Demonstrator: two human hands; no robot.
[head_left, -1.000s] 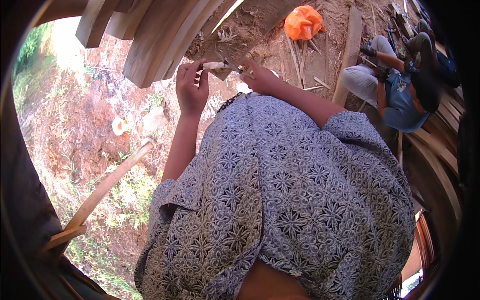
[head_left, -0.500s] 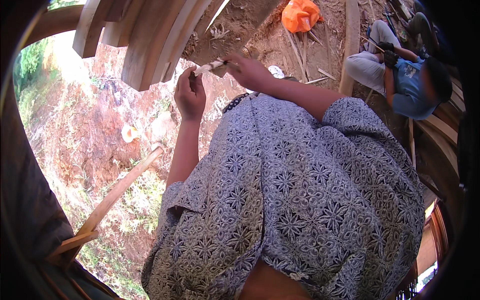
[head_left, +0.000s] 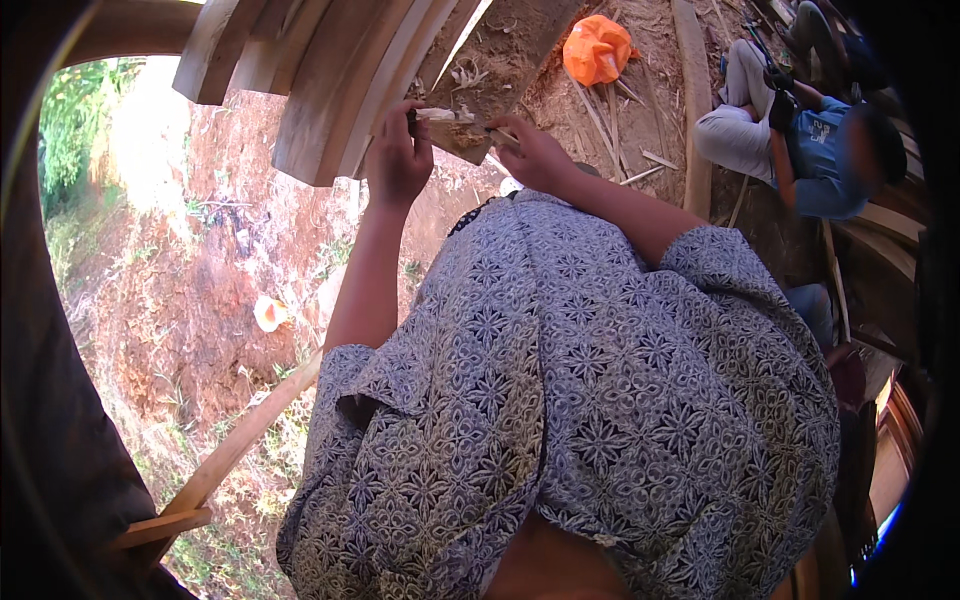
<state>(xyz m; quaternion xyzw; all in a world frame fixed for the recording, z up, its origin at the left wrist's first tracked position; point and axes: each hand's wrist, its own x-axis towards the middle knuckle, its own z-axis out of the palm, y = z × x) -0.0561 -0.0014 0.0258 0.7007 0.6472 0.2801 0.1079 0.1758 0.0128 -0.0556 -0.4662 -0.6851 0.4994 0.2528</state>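
Observation:
My left hand (head_left: 403, 155) is raised near the plank ends, its fingers closed on one end of a short, pale, crumpled strip (head_left: 440, 116). The strip points right, towards my other hand, and its material is hard to tell. A little apart from it, my right hand (head_left: 540, 158) has its thumb and fingers pinched together. Something small and tan shows at those fingertips, too little of it to name. Beneath both hands lies a brown board (head_left: 478, 90) with pale shavings (head_left: 468, 73) on it.
Thick planks (head_left: 325, 85) jut out at upper left above a bright earth slope (head_left: 230, 260). An orange plastic bag (head_left: 598, 50) lies on the dirt floor among wood strips. A person in a blue shirt (head_left: 835, 150) sits at right beside a long beam (head_left: 695, 110). A wooden brace (head_left: 245, 435) slants at lower left.
My hands have drawn apart. The strip, earlier stretched between both hands, now stays in my left hand only. The whole view has shifted slightly.

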